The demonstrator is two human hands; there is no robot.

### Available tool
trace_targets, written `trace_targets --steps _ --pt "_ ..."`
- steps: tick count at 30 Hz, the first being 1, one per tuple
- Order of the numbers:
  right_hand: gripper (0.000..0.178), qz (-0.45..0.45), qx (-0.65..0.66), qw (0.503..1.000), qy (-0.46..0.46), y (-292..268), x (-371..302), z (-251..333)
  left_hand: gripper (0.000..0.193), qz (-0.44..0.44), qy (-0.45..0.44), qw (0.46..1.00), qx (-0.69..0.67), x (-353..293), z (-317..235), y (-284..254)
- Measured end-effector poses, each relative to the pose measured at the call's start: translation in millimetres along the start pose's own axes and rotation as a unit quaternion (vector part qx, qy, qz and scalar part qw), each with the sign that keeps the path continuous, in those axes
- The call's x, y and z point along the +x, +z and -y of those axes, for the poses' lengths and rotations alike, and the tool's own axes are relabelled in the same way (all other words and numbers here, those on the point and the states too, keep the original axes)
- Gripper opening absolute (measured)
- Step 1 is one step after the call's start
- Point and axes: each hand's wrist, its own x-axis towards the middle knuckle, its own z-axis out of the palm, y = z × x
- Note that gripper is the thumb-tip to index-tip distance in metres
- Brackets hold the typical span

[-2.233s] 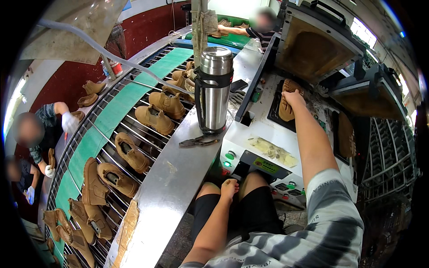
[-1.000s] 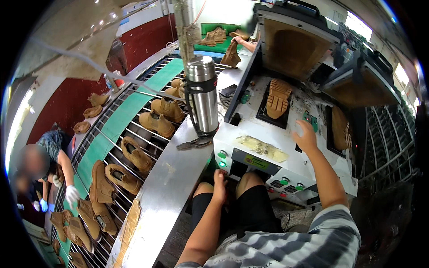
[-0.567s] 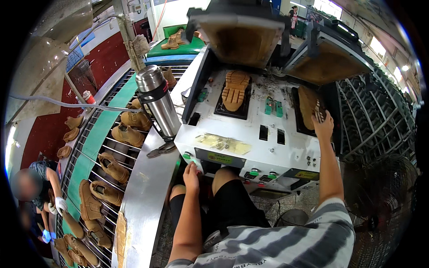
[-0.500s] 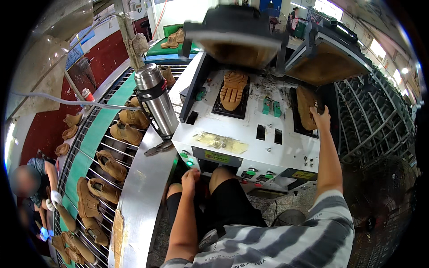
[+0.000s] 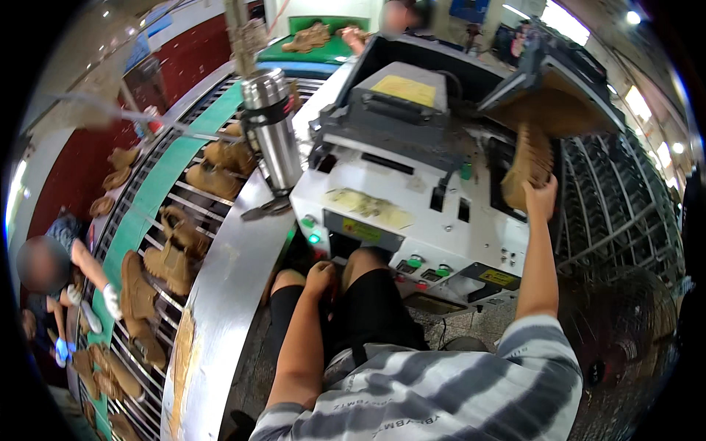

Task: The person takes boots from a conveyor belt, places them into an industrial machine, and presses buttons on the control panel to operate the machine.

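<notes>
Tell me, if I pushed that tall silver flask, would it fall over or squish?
The flask would probably tip if pushed near its top, because it stands tall and narrow. It likely wouldn't squish, since its body looks like stiff metal. It might feel a bit slippery too, as its silver side looks smooth and shiny.

On my far left I see a wall (image 5: 187, 70), dark red below and pale above. A metal counter (image 5: 232, 287) runs along my near left. Far right, a window (image 5: 566, 20) and a round lamp (image 5: 633, 17) glow; speckled floor (image 5: 482, 320) shows near me.
</notes>
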Motion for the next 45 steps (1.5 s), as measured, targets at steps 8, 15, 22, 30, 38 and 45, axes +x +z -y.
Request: trace_targets --steps 8,15,22,30,38,45 --pt "0.082 -0.11 0.322 0.94 0.003 10 -60 -138 0.035 0.06 0.114 0.986 0.108 -13 2 7" --pt "0.058 0.195 0.541 0.811 -0.107 40 -180 -57 0.065 0.288 0.205 0.929 -0.107 -128 -115 54" --pt "0.071 0.59 0.436 0.577 -0.359 -21 -383 210 0.08 0.123 0.269 0.841 -0.454 -243 -148 -64" --pt "0.036 0.567 0.361 0.519 -0.528 -15 -470 286 0.057 -0.378 0.409 0.661 -0.504 -382 -35 -281" --pt "0.025 0.611 0.269 0.607 -0.43 51 -473 227 0.053 -0.605 0.353 0.616 -0.361 -508 0 -399" --pt "0.022 0.592 0.259 0.64 -0.416 68 -467 233 0.052 -0.587 0.361 0.613 -0.387 -501 -28 -426"
